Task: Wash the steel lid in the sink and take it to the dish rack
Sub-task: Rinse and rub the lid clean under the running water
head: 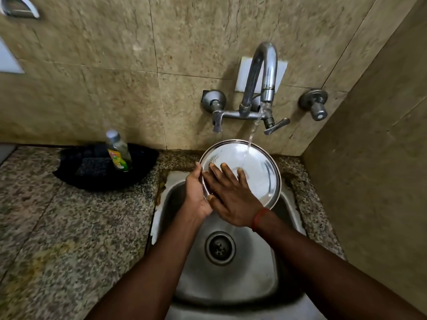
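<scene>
A round steel lid [261, 172] is held tilted over the back of the steel sink [231, 280], under a thin stream of water from the tap [265, 65]. My left hand [196, 192] grips the lid's left rim from behind. My right hand [228, 195] lies flat on the lid's face with its fingers spread; it wears a red thread at the wrist. The lid's lower left part is hidden by my hands.
A black bowl [76, 179] on the granite counter [57, 227] at the left holds a dish soap bottle [119, 151] and a scrub pad [92, 167]. Tiled walls close in behind and on the right. A second valve knob [315, 103] sticks out right of the tap.
</scene>
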